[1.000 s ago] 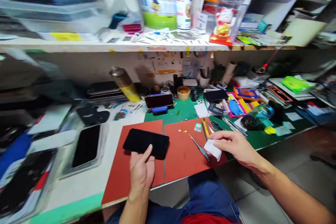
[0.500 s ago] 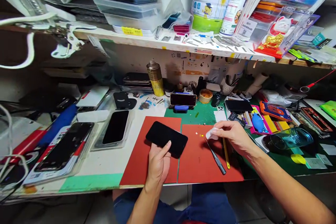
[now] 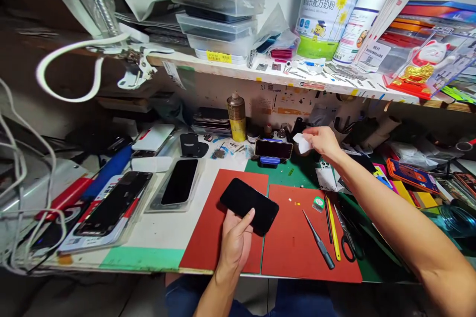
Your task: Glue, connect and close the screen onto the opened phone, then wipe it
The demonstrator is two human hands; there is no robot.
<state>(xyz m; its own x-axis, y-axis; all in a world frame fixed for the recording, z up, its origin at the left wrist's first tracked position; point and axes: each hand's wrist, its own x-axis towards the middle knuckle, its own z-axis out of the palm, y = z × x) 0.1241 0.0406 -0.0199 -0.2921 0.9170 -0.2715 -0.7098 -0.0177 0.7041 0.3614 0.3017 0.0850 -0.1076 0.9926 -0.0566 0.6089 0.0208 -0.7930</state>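
Over the red mat (image 3: 208, 228), my left hand (image 3: 236, 245) grips a black phone (image 3: 249, 203), thumb on its dark face and fingers beneath. My right hand (image 3: 322, 141) reaches toward the back of the bench, pinching a small white sheet (image 3: 302, 143) between thumb and fingertips. Below that arm, a grey-handled tool (image 3: 320, 241), a yellow tool (image 3: 334, 233) and black scissors (image 3: 346, 237) lie on or beside the mat. A small green-labelled piece (image 3: 318, 203) rests near the mat's back edge.
Another phone (image 3: 273, 149) stands in a blue holder behind the mats. On the left lie a phone in a clear tray (image 3: 180, 182) and an opened phone part (image 3: 113, 203). A spray can (image 3: 237, 118) stands below the shelf (image 3: 238, 70).
My right hand has moved up and away toward the back with the white sheet, uncovering the scissors and green-labelled piece. The view has shifted left. My left hand still holds the phone.
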